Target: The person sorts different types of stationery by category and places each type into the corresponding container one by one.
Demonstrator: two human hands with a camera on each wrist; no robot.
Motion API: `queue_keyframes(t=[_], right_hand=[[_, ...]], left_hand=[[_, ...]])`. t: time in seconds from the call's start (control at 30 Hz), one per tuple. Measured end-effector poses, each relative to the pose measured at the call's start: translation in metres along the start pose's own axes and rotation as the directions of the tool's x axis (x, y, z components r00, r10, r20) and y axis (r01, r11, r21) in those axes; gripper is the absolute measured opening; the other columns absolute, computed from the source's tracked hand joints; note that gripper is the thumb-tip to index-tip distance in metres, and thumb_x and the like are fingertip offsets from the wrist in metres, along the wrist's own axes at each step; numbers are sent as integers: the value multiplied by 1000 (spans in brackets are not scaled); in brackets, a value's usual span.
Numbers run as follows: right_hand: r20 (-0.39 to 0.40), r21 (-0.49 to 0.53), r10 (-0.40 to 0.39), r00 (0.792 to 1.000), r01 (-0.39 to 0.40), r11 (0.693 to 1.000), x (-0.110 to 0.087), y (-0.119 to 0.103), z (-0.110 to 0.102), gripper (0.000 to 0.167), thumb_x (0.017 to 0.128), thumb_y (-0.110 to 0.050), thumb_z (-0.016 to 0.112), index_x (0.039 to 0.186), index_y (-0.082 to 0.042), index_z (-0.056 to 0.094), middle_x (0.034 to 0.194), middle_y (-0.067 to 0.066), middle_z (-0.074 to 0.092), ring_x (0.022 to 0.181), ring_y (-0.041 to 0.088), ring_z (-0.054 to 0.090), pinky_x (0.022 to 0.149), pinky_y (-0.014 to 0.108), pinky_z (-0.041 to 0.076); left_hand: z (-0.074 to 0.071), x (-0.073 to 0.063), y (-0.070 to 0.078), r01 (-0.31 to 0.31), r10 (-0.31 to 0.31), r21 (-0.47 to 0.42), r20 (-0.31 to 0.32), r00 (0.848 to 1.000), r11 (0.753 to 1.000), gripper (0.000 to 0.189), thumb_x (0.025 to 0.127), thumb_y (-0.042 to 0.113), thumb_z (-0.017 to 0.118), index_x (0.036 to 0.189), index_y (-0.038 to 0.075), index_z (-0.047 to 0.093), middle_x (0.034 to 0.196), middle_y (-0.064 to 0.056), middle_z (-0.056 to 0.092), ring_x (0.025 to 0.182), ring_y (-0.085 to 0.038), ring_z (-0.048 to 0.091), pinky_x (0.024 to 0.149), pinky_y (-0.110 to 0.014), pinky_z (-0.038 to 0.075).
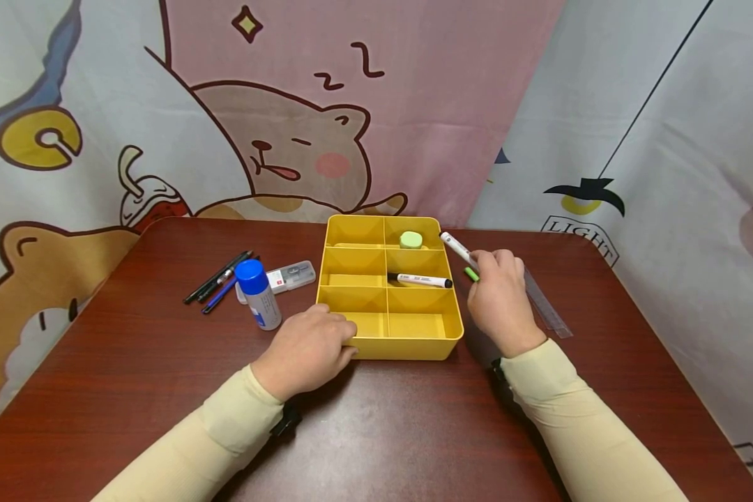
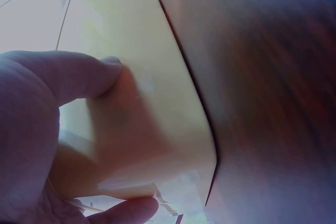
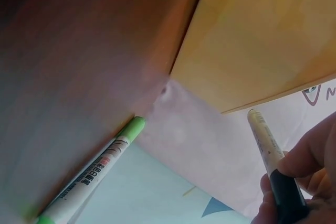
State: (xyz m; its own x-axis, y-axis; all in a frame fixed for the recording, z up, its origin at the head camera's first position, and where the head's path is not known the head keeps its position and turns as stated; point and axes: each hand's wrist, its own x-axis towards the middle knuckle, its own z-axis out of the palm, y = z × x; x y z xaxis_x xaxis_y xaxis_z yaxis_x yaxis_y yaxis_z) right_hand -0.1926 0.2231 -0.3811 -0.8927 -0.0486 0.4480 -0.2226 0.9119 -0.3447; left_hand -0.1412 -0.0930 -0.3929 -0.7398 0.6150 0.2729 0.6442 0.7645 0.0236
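White marker pinched in my right hand, yellow box gripped in my left hand.
I hold the marker up near the box's right rim; my left thumb and fingers clasp its near-left corner. A green-ended marker lies below my right hand, near a clear ruler; a black-capped marker sits in the middle-right compartment.

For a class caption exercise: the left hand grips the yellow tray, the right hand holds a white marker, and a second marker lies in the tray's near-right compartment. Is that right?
Not quite: the head view shows the second marker in the middle-right compartment. The left hand does grip the yellow tray, and the right hand holds a white marker.
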Motion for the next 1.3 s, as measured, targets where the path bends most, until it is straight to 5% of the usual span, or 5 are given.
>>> queue_keyframes(t=[1.3], right_hand=[[-33,54,-246,969,248,967,-1,-4,7,39,90,11,52,123,3,71,107,17,60,95,37,48,84,46,39]], left_hand=[[1,0,0,-5,5,10,-5,1000,1000,24,88,34,83,80,20,66,79,7,69,74,-20,53,60,-34,44]])
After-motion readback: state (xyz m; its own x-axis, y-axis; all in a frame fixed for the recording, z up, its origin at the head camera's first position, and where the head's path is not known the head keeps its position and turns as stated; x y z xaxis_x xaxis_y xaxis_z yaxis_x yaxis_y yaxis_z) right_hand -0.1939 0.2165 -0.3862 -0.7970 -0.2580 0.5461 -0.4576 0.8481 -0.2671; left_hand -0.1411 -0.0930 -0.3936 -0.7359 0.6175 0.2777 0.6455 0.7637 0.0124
